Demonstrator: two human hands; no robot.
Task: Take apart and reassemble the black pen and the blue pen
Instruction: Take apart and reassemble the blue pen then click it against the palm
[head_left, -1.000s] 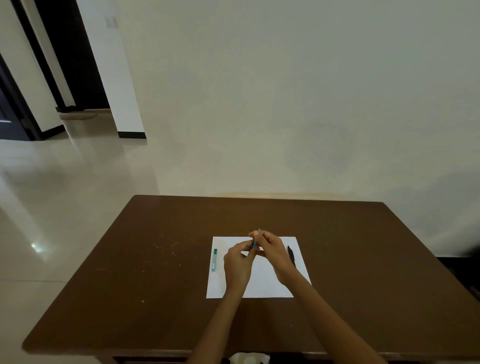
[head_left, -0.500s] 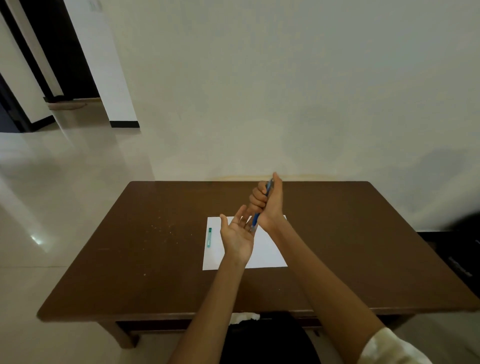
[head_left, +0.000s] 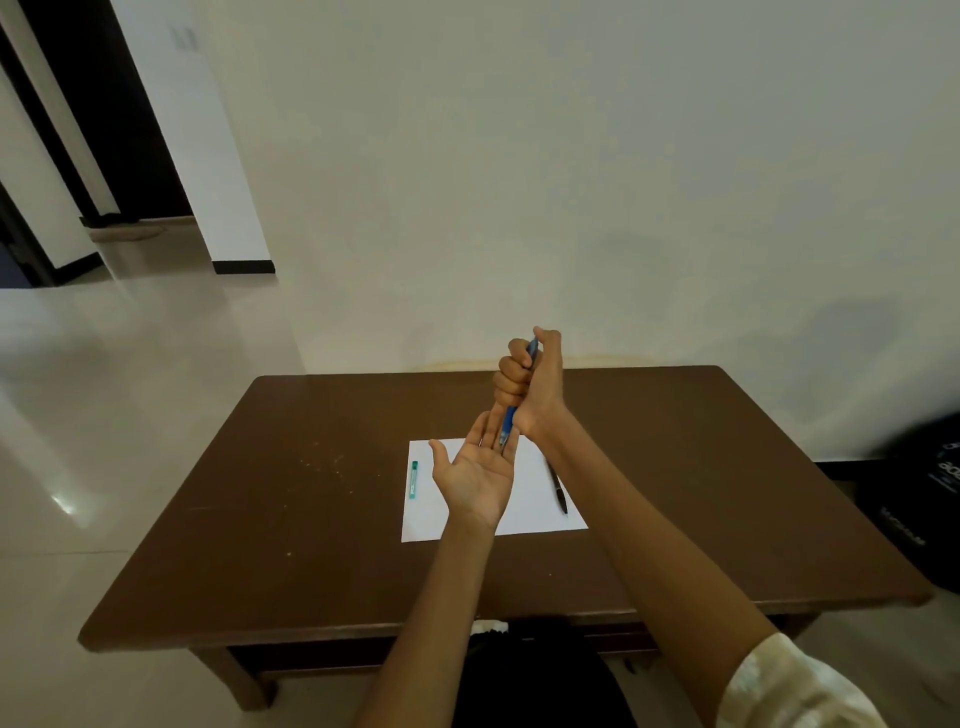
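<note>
Your right hand (head_left: 532, 384) has its grip wrapped fist-style around the slim blue plastic pen (head_left: 509, 422), fingers curled over the upper barrel and thumb up top; the pen's long axis runs close to vertical, leaning a bit so the top end sits up and to the right while the tip points down and slightly left; only a sliver of blue shows above your fist, the rest comes out below it. Your left hand (head_left: 478, 475) is held palm-up right under it, fingers straight and spread, holding nothing; the pen tip comes down at the base of those fingers, and whether it's actually touching skin you can't tell from this angle.

Both hands are raised above the white sheet of paper (head_left: 535, 512) lying on the dark brown wooden counter (head_left: 291, 519); the slim black pen (head_left: 557, 486) is lying flat on the right side of that sheet, long axis running away from you, partly hidden by your right forearm at its far end; a small teal tube-shaped thing (head_left: 414, 479) sits along the sheet's left edge, also lying lengthwise away from you.
</note>
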